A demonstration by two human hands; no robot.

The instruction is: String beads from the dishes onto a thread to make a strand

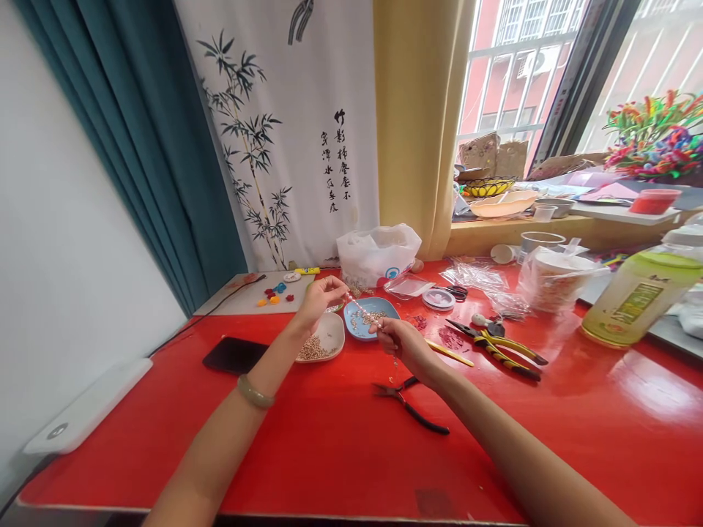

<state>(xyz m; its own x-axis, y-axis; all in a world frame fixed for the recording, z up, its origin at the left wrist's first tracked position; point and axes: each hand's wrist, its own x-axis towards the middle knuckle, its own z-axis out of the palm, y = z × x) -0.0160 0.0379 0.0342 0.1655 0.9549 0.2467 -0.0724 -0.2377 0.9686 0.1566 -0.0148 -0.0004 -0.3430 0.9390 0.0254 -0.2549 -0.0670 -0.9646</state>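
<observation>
Both my hands hold a short strand of pale beads [362,308] above the red table [329,446]. My left hand [321,296], with a green bangle on its wrist, pinches the strand's far end. My right hand [398,340] pinches the near end, and a thin thread hangs down from it. Under the strand sits a blue dish [378,306] with small beads. A white dish [332,329] of gold beads lies just left of it.
Black pliers [411,410] lie near my right wrist. Yellow-handled pliers [505,350], a yellow stick [450,354], a thread spool [438,298], plastic bags, a green bottle [640,296], a dark phone [235,355] and a white tray [88,406] surround them.
</observation>
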